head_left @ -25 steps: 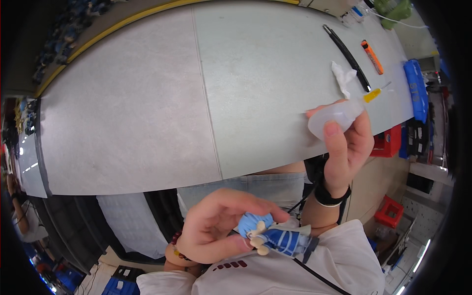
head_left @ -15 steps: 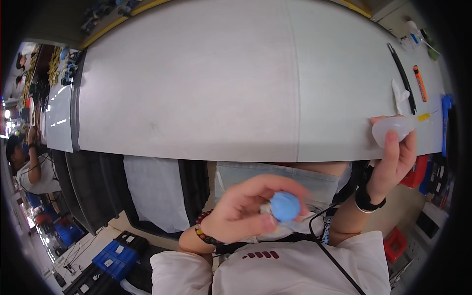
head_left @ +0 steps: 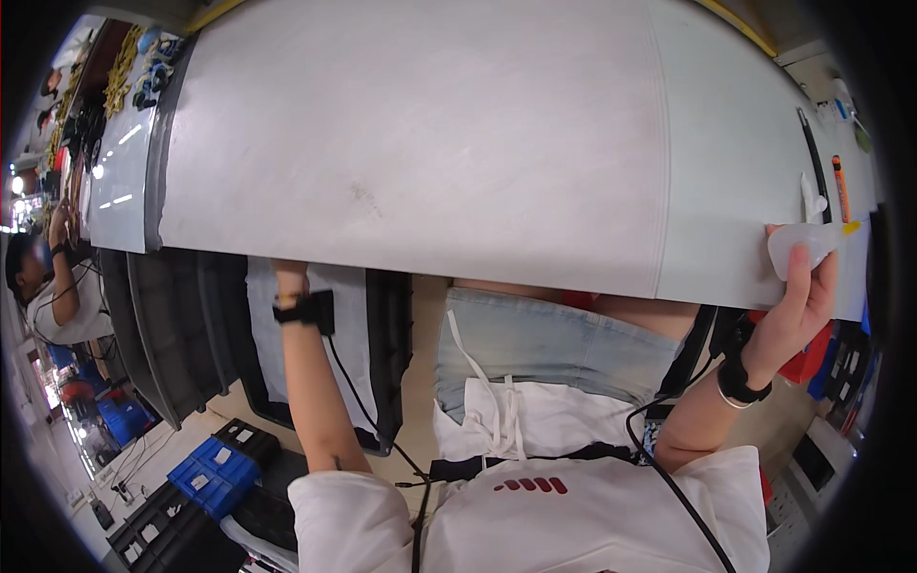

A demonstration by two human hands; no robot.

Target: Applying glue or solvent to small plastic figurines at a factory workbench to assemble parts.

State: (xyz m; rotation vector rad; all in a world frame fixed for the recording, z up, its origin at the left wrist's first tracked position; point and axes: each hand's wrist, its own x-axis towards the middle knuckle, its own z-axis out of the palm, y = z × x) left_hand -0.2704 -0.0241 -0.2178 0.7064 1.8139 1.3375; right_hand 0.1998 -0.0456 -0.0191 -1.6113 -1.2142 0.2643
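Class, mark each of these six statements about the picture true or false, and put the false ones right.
1. The right hand holds a pale squeeze bottle. True.
2. The bottle's tip is red. False: the tip is yellow.
3. The left hand is mostly hidden by the tabletop. True.
4. Only the right wrist wears something black. False: a black band is on the right wrist and a black strap on the left.
5. On the tabletop, an orange item lies to the right of a long black item. True.
6. A blue crate stands on the tabletop. False: the blue crate is off it, at the picture's lower left.
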